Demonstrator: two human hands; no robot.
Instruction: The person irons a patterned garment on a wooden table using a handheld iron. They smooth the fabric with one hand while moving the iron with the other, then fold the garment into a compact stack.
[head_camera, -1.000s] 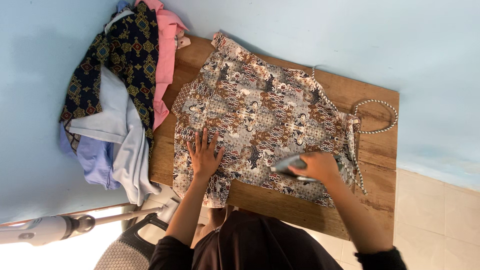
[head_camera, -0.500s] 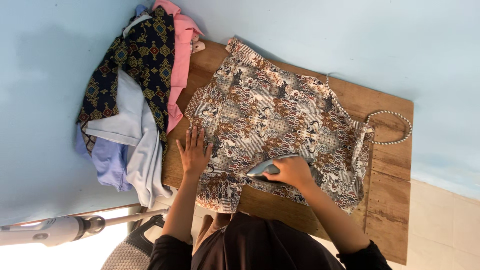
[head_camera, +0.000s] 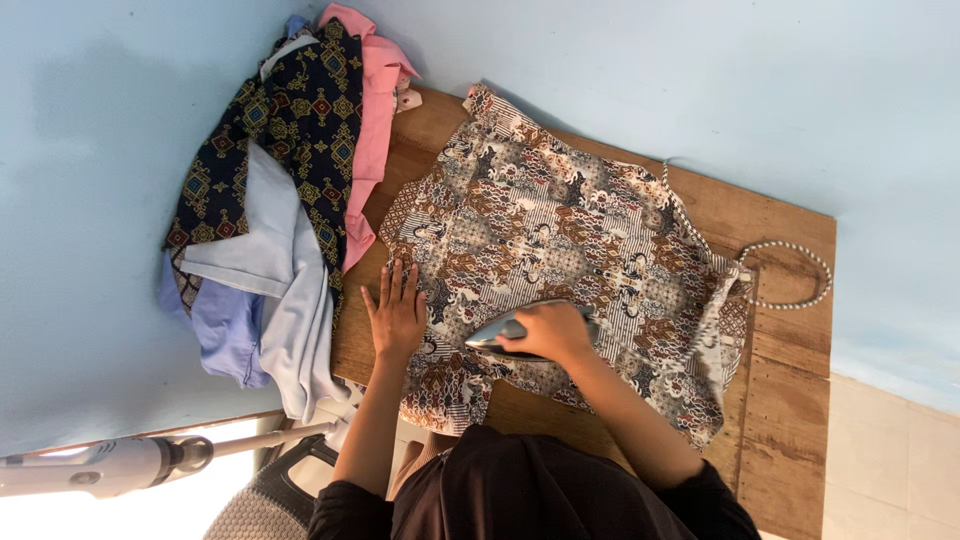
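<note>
The right hand (head_camera: 545, 330) is clenched round the handle of a silver iron (head_camera: 500, 334) resting on a brown patterned shirt (head_camera: 560, 240). The left hand (head_camera: 397, 312) lies flat, fingers spread, pressing the shirt's edge. The shirt is spread over a rough wooden worktop (head_camera: 790, 400), beside a heap of folded clothes (head_camera: 280, 200).

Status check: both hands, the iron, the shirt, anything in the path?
Left hand flat on patterned shirt. Right hand grips iron, on shirt. Cord behind, clothes pile left; neither in path.
</note>
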